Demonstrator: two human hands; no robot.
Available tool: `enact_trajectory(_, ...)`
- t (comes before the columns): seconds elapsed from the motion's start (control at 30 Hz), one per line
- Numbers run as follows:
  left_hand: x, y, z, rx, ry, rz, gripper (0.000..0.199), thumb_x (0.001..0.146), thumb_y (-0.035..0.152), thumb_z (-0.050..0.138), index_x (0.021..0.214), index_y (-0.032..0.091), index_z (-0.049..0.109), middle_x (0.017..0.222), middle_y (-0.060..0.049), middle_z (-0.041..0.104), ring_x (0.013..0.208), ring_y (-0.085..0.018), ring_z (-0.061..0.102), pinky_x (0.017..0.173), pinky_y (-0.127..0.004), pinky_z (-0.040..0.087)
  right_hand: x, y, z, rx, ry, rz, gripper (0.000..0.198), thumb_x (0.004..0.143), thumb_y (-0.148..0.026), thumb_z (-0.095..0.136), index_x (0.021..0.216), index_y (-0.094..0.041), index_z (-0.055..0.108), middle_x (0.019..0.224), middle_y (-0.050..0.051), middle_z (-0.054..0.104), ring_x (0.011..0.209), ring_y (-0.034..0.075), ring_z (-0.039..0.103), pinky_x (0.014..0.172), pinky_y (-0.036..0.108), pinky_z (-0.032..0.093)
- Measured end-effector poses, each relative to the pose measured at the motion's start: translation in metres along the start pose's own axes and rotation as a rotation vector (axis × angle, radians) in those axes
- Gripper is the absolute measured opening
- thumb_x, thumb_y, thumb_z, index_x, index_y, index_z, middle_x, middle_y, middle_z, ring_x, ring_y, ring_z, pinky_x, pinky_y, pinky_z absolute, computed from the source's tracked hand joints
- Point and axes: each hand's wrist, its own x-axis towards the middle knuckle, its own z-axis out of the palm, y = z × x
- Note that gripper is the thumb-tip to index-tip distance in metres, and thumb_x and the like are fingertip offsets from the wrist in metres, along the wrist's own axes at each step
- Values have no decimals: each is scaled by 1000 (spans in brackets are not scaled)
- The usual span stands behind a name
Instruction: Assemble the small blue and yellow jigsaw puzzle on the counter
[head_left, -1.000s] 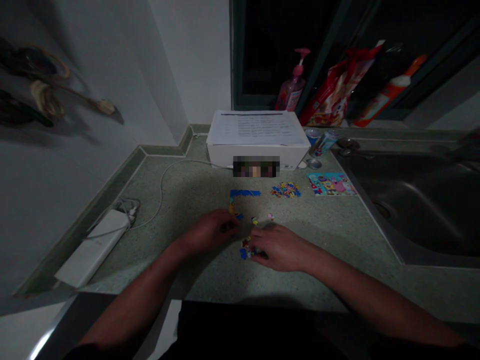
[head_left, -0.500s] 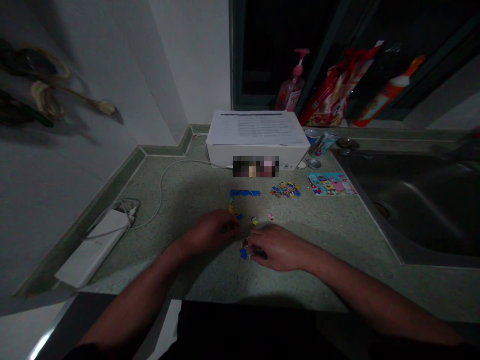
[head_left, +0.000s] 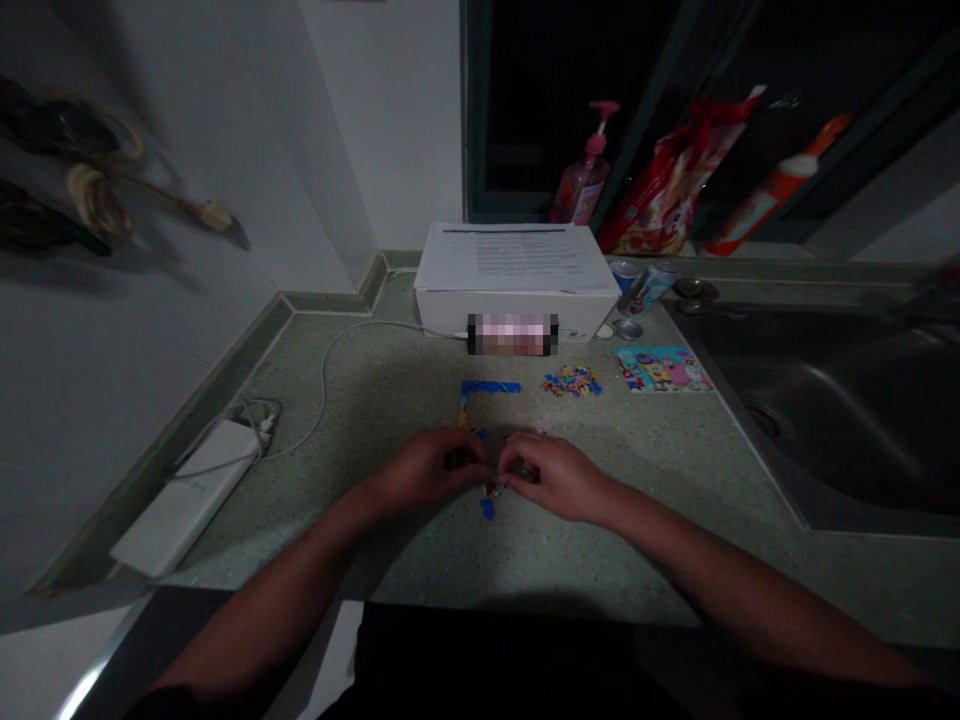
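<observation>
My left hand (head_left: pixel 442 465) is curled with thumb and fingertips together just below the partly joined jigsaw puzzle (head_left: pixel 487 387), a blue strip with a yellowish side running down. Whatever its fingertips pinch is too small and dark to make out. Close to its right, my right hand (head_left: pixel 555 475) pinches a small jigsaw piece, mostly hidden by the fingers. Loose blue and dark red puzzle pieces (head_left: pixel 488 508) lie on the counter below the fingertips. A pink piece (head_left: pixel 541 431) shows partly behind my right hand.
A pile of puzzle pieces (head_left: pixel 572 381) lies beyond my right hand, with a cartoon picture card (head_left: pixel 664 369) beside it. Behind stands a white box (head_left: pixel 517 265), a blurred phone-like device (head_left: pixel 513 335) against it. A sink (head_left: pixel 847 410) is at right, a white power strip (head_left: pixel 187 495) at left.
My right hand has moved up and left, away from the lower loose pieces, bringing a small piece close to my left fingertips. The left hand has shifted slightly right.
</observation>
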Motion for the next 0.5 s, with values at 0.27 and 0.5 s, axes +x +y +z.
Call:
enact_trajectory(0.27,-3,7,6,-136,-24,-27,18,95,47,76,91,32,84,94,-2,87,91,-30,77,87,-44,59,0,-3,5,13,29,-14,9,101,-24,67,105,-28,74,98,2,79,74,18,70,79,37,56)
enact_trajectory(0.5,3,-12,14,-105,-16,-15,17,89,43,81,93,27,80,85,-6,82,78,-27,73,74,-39,57,0,-1,10,14,74,-50,8,104,-25,65,108,-28,72,107,3,80,79,19,74,76,36,56)
